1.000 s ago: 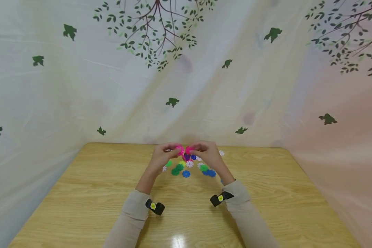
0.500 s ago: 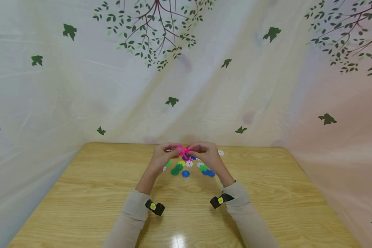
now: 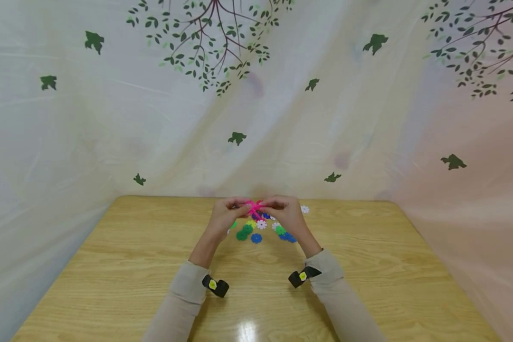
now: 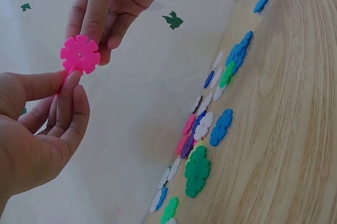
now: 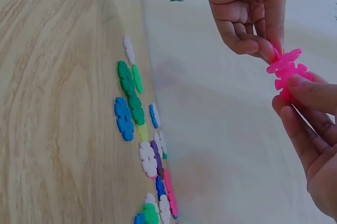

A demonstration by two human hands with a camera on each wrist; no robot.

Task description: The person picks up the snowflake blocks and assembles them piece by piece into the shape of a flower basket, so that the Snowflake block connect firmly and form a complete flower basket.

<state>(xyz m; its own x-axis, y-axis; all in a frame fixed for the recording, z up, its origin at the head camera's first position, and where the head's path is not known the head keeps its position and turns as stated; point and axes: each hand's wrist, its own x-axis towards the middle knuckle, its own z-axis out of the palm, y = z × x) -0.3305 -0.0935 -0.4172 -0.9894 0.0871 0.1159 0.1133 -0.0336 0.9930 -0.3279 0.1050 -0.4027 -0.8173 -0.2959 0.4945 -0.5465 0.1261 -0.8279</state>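
The left hand (image 3: 223, 219) and the right hand (image 3: 287, 213) are meeting above the far part of the table (image 3: 389, 285); both are pinching pink flower-shaped pieces (image 5: 287, 69) between thumb and forefinger, the left's other fingers curling close together below, the right's trailing behind; the pink pieces are sitting in the air between the fingertips, touching each other (whether they are slotting into one another, I cannot tell).

A slip is looking like the main risk: the fingertips are gripping small, thin rims, so a crooked push or uneven pressure could be springing a piece loose, sending it down among the scatter, where other pink is lying.

Counting: two hands are working; two black wrist straps (image 3: 215, 286) are showing; at least two pink pieces are hanging between the hands; below, one yellow piece (image 3: 251, 223), two dark green pieces (image 3: 242, 235) and two light green pieces (image 3: 280, 230) are lying; the white pieces (image 3: 261, 224) and blue pieces (image 3: 256, 238) are overlapping too much for a sure count.
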